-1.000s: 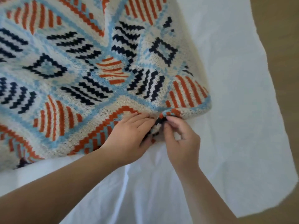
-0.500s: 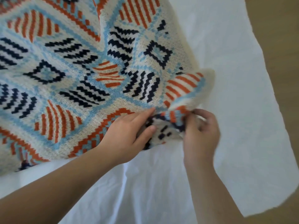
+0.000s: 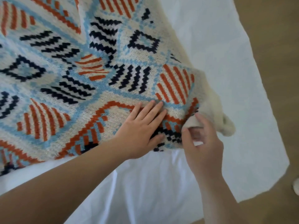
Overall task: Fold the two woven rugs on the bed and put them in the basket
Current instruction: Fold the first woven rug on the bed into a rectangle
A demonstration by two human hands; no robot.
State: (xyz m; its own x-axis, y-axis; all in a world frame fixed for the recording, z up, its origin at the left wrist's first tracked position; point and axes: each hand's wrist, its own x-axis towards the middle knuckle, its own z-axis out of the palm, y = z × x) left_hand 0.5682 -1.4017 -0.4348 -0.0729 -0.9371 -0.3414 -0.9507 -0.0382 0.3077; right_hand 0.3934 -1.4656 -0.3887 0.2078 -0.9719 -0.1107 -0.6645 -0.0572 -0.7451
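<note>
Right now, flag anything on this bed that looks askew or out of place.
Only the near right corner of the woven rug stands out: it is bunched and turned over, showing its plain cream underside. The right hand pinches that fold, while the left hand lies flat on the pattern. The white sheet is just lightly creased.

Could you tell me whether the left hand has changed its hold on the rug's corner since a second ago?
Yes. The left hand was pinching the rug edge; now it lies flat on top, fingers straight, further onto the pattern from the sheet. The camera also shifted.
</note>
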